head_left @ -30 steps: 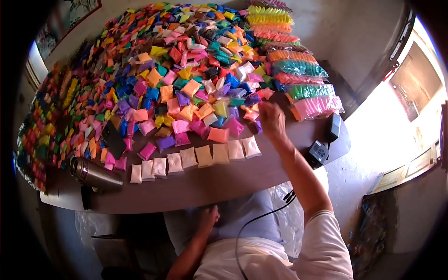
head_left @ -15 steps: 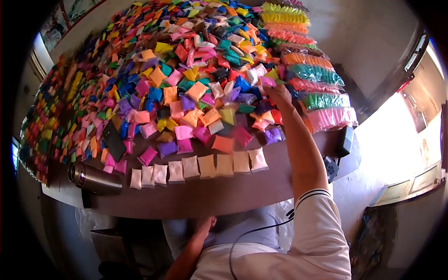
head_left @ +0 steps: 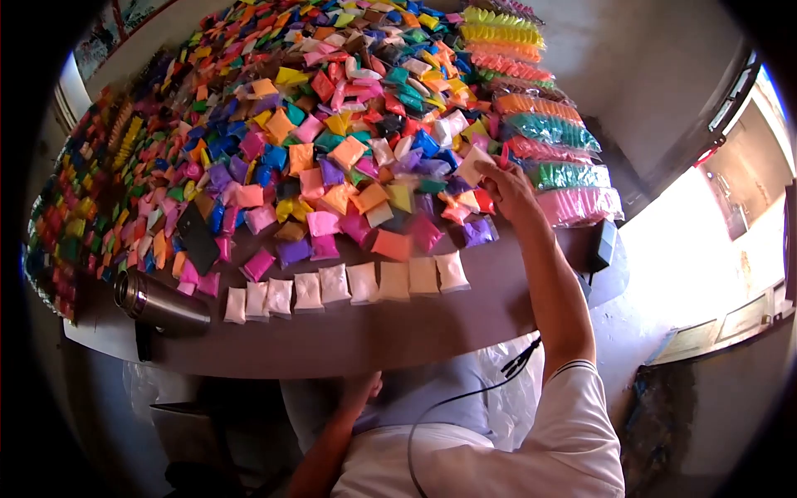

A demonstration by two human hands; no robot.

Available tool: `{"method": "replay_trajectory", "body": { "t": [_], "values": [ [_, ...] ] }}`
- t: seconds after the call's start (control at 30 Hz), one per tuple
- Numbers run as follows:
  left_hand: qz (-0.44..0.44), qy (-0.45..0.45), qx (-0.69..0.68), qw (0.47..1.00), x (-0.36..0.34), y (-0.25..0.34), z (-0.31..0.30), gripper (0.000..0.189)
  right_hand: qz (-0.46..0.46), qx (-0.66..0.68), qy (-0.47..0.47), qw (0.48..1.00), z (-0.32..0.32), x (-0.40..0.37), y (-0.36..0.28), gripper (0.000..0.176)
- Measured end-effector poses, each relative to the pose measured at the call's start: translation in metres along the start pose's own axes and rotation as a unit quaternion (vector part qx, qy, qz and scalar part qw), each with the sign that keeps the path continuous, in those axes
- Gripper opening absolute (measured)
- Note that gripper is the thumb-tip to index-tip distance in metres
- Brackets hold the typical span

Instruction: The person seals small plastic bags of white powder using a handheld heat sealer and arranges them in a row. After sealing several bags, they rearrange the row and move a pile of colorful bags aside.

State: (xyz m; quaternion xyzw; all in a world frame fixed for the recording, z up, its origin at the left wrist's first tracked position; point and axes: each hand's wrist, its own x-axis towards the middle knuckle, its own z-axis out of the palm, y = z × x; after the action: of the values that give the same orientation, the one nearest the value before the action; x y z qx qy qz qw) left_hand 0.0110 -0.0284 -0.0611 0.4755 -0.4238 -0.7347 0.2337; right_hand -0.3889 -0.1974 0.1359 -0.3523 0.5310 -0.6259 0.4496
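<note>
My right hand [head_left: 508,189] is over the right part of the heap, its fingers closed on a pale peach packet [head_left: 474,165]. Around it lie small packets in many colours, among them a purple packet [head_left: 478,232] just below. A row of pale packets [head_left: 334,284] lies along the near side of the table, cream ones [head_left: 422,275] at its right end. My left hand [head_left: 362,388] rests low by my lap at the table's near edge. Its fingers are mostly hidden, so I cannot make out whether they hold anything.
The brown table [head_left: 390,328] carries a large heap of coloured packets [head_left: 274,124]. Clear bags of sorted packets [head_left: 573,176] line the right side. A steel flask [head_left: 162,305] lies at the left near edge, a dark flat object [head_left: 197,241] above it. A black cable [head_left: 465,395] crosses my lap.
My right hand has drawn back slightly from the heap and now shows a pale peach packet in its fingers. The view has shifted a little; my left hand stays low.
</note>
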Motion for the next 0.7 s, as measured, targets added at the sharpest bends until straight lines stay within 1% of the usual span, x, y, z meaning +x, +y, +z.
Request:
{"method": "replay_trajectory", "body": {
  "t": [0.03, 0.07, 0.1, 0.13, 0.17, 0.2, 0.23, 0.27, 0.33, 0.37, 0.4, 0.43, 0.47, 0.5, 0.53, 0.57, 0.63, 0.67, 0.7],
  "values": [
    [-0.006, -0.006, -0.003, 1.000, -0.001, -0.005, -0.002, 0.040, 0.003, 0.031, -0.028, 0.999, 0.002, -0.016, 0.001, 0.015],
    [0.013, -0.060, 0.057, 0.997, -0.003, -0.012, -0.009, 0.040, -0.032, 0.027, -0.054, 0.998, -0.004, -0.021, 0.020, 0.015],
    [0.033, -0.112, 0.117, 0.986, -0.006, -0.018, -0.013, 0.040, -0.026, -0.033, -0.063, 0.997, -0.002, -0.039, 0.024, 0.013],
    [-0.011, -0.086, 0.065, 0.994, -0.012, -0.022, -0.006, 0.042, -0.025, -0.043, -0.068, 0.996, 0.009, -0.065, 0.023, 0.014],
    [-0.015, -0.086, 0.062, 0.994, -0.017, -0.012, 0.002, 0.042, -0.025, -0.053, -0.075, 0.995, 0.022, -0.089, 0.018, 0.015],
    [-0.013, -0.104, 0.057, 0.993, -0.024, 0.008, 0.011, 0.045, -0.019, -0.056, -0.075, 0.995, 0.033, -0.111, 0.015, 0.015],
    [-0.013, -0.124, 0.051, 0.991, -0.027, 0.020, 0.019, 0.048, -0.018, -0.039, -0.096, 0.994, 0.042, -0.133, 0.013, 0.017],
    [-0.022, -0.125, 0.044, 0.991, -0.029, 0.022, 0.025, 0.048, -0.016, -0.023, -0.117, 0.993, 0.047, -0.153, 0.016, 0.019],
    [0.047, -0.201, -0.051, 0.977, -0.026, 0.029, 0.035, 0.050, 0.005, -0.028, -0.121, 0.992, 0.049, -0.180, 0.030, 0.021],
    [0.042, -0.198, -0.057, 0.978, -0.026, 0.036, 0.040, 0.050, 0.021, -0.029, -0.125, 0.992, 0.052, -0.193, 0.037, 0.022],
    [0.055, -0.221, -0.073, 0.971, -0.028, 0.047, 0.047, 0.052, 0.019, -0.059, -0.136, 0.989, 0.056, -0.206, 0.043, 0.021],
    [0.068, -0.243, -0.087, 0.964, -0.031, 0.057, 0.054, 0.053, 0.027, -0.060, -0.137, 0.988, 0.059, -0.218, 0.050, 0.021],
    [0.064, -0.239, -0.092, 0.964, -0.034, 0.066, 0.060, 0.053, -0.024, -0.081, -0.140, 0.987, 0.063, -0.229, 0.056, 0.020],
    [0.079, -0.250, -0.098, 0.960, -0.037, 0.075, 0.066, 0.054, -0.075, -0.100, -0.143, 0.982, 0.066, -0.237, 0.061, 0.019],
    [0.094, -0.262, -0.104, 0.955, -0.041, 0.081, 0.071, 0.054, -0.184, -0.257, -0.125, 0.941, 0.072, -0.246, 0.056, 0.022],
    [0.089, -0.259, -0.108, 0.956, -0.044, 0.085, 0.075, 0.054, -0.178, -0.256, -0.127, 0.942, 0.075, -0.253, 0.061, 0.022],
    [0.105, -0.255, -0.125, 0.953, -0.047, 0.090, 0.080, 0.053, -0.226, -0.305, -0.138, 0.915, 0.079, -0.267, 0.068, 0.025],
    [0.101, -0.252, -0.127, 0.954, -0.042, 0.086, 0.078, 0.053, -0.233, -0.343, -0.135, 0.900, 0.080, -0.273, 0.069, 0.031],
    [0.101, -0.257, -0.091, 0.957, -0.036, 0.081, 0.075, 0.052, -0.229, -0.341, -0.137, 0.902, 0.080, -0.279, 0.068, 0.031]
  ]
}}
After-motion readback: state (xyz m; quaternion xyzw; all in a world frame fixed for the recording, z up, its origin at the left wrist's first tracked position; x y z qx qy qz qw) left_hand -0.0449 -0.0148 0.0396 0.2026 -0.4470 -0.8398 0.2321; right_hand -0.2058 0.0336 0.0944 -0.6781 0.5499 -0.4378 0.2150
